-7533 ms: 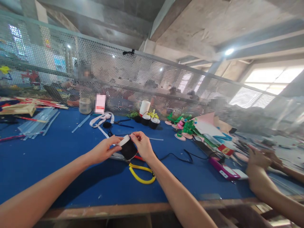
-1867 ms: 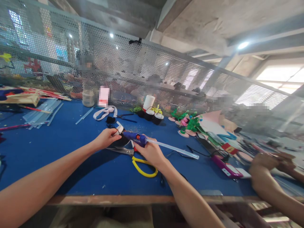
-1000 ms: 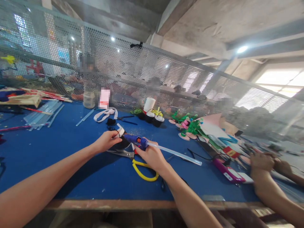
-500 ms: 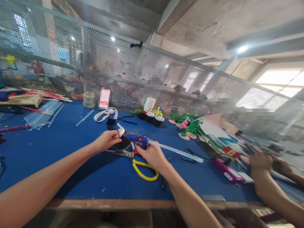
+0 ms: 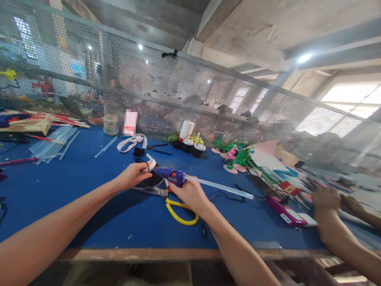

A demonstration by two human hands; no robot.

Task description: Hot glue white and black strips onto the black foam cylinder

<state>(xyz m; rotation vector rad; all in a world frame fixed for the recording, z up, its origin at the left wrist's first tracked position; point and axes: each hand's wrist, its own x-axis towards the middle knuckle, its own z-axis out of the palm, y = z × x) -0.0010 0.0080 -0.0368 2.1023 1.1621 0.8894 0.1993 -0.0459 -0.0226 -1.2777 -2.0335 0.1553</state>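
Right hand (image 5: 190, 193) grips blue glue gun (image 5: 169, 173), nozzle at small black white-rimmed pot (image 5: 151, 173) pinched in left hand (image 5: 132, 176) (gluing apparently underway); yellow-handled scissors (image 5: 175, 206) below.

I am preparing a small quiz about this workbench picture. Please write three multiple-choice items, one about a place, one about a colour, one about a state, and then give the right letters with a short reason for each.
1. Where do the scissors lie?
A. on the blue table, between the two hands
B. on the mesh fence
C. in the jar at the back

2. What colour are the scissor handles?
A. green
B. yellow
C. white

3. What is the state of the right hand?
A. open and flat on the table
B. closed around the blue glue gun
C. resting on the pink phone

Answers:
1 A: the blades lie on the blue table below the left hand, with the handle loop by the right wrist.
2 B: the loop is bright yellow.
3 B: the fingers wrap the glue gun, from which a clear glue stick projects to the right, while the left hand grips a black and white piece at the nozzle.
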